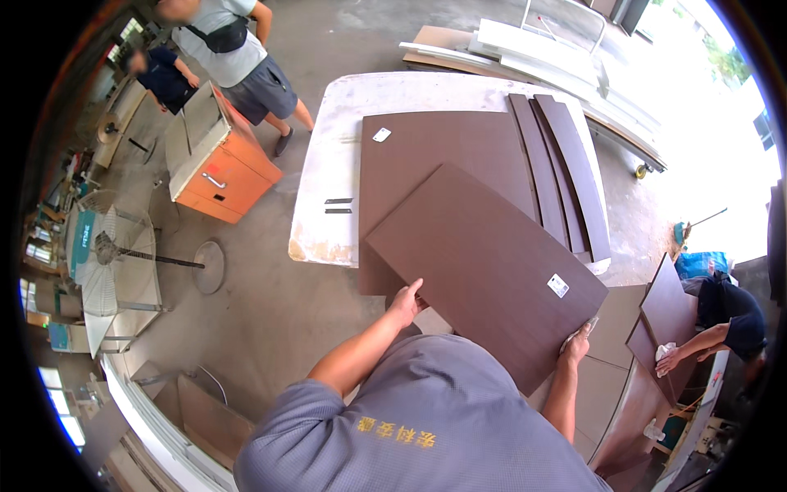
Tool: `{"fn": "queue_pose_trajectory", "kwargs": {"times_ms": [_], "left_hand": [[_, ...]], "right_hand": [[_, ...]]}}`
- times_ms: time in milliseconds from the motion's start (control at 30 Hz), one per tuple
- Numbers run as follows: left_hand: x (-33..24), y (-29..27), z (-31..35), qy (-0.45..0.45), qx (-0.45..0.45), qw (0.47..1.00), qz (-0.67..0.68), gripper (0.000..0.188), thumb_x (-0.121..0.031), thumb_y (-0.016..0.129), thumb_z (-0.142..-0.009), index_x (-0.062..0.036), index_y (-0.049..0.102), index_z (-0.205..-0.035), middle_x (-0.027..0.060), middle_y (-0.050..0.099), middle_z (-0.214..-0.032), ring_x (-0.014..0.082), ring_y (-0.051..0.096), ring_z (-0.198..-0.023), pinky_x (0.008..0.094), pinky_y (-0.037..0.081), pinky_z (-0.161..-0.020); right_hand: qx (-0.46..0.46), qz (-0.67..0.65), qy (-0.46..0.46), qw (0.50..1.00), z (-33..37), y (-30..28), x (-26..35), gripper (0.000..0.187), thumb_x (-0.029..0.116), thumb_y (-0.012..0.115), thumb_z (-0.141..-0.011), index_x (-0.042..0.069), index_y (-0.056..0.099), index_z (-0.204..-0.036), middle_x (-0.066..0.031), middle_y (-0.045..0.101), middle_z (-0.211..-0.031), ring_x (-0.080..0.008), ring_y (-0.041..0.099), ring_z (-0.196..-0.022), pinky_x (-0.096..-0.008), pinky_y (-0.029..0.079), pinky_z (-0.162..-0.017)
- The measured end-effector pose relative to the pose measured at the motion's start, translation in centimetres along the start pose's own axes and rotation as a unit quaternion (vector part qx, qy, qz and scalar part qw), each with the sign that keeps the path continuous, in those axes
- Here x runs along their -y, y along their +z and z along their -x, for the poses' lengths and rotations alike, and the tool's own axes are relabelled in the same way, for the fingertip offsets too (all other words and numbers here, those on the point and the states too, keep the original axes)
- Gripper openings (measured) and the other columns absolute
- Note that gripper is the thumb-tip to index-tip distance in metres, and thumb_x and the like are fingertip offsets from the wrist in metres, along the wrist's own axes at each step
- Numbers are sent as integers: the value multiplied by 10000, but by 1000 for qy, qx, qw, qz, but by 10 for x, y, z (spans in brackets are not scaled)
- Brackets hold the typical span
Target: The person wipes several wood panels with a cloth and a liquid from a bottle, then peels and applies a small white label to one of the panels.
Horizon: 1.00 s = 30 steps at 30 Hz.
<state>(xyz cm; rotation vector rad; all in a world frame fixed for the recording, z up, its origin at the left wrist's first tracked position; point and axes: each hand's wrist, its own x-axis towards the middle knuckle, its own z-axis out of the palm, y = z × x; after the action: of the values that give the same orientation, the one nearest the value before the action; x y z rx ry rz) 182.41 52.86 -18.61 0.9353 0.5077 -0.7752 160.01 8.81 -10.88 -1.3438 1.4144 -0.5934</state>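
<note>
A dark brown rectangular board (484, 254) with a small white label is tilted in front of me, over the table's near edge. My left hand (407, 302) grips its near left edge, thumb up and fingers partly hidden beneath. At its right end, my right hand (579, 343) holds the edge with a pale cloth (571, 334) pressed against it. Behind it, a larger brown panel (443, 135) lies on the white table (340, 115). Several narrow brown strips (570, 164) lie on that panel's right side.
An orange cabinet (229, 176) and a standing fan (102, 250) are at left, with two people (238, 61) behind. A cart of stacked boards (533, 57) is beyond the table. At right, another person (725, 312) wipes a brown panel (668, 303) with a white cloth.
</note>
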Motion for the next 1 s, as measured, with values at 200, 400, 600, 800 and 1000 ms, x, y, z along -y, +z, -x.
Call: {"fn": "queue_pose_trajectory", "kwargs": {"times_ms": [200, 400, 600, 800, 1000], "left_hand": [[-128, -16, -65, 7, 7, 1000, -25, 414, -368, 666, -1034, -84, 570, -1320, 93, 662, -1323, 242, 677, -1182, 476, 596, -988], [-249, -2, -138, 126, -84, 969, -195, 451, -378, 728, -983, -26, 601, -1235, 90, 691, -1153, 189, 669, -1047, 410, 581, -854], [-292, -137, -201, 315, -151, 847, -401, 563, -334, 730, -979, 64, 627, -1363, 235, 728, -1224, 343, 680, -1196, 438, 501, -1082], [-263, -85, -96, 320, -78, 568, -755, 856, -318, 737, -911, -7, 370, -1619, 273, 283, -1691, 437, 262, -1573, 519, 258, -1281], [-119, -24, -20, 255, 235, 411, -843, 1004, -470, 724, -933, -2, 226, -1669, 213, 116, -1766, 373, 76, -1643, 534, 118, -1323]], "right_hand": [[-33, -98, 73, 992, 82, 82, 0, 643, 544, 595, -1062, -72, 664, -1234, -102, 722, -1148, -225, 677, -997, -401, 554, -909], [36, -171, 92, 980, 180, 182, -22, 506, 517, 649, -1045, 20, 679, -1134, -78, 712, -1069, -200, 677, -934, -393, 572, -853], [169, -72, 115, 976, 280, 258, -22, 426, 471, 639, -1061, 53, 704, -1012, -20, 673, -949, -131, 581, -818, -370, 488, -722], [262, 279, 120, 916, 241, 177, -47, 351, 361, 704, -1010, 33, 719, -887, 54, 555, -687, -77, 466, -589, -332, 390, -531], [38, 174, 261, 949, 267, 13, -134, 373, 337, 689, -994, -20, 745, -1086, -54, 705, -914, -163, 635, -785, -381, 518, -714]]}}
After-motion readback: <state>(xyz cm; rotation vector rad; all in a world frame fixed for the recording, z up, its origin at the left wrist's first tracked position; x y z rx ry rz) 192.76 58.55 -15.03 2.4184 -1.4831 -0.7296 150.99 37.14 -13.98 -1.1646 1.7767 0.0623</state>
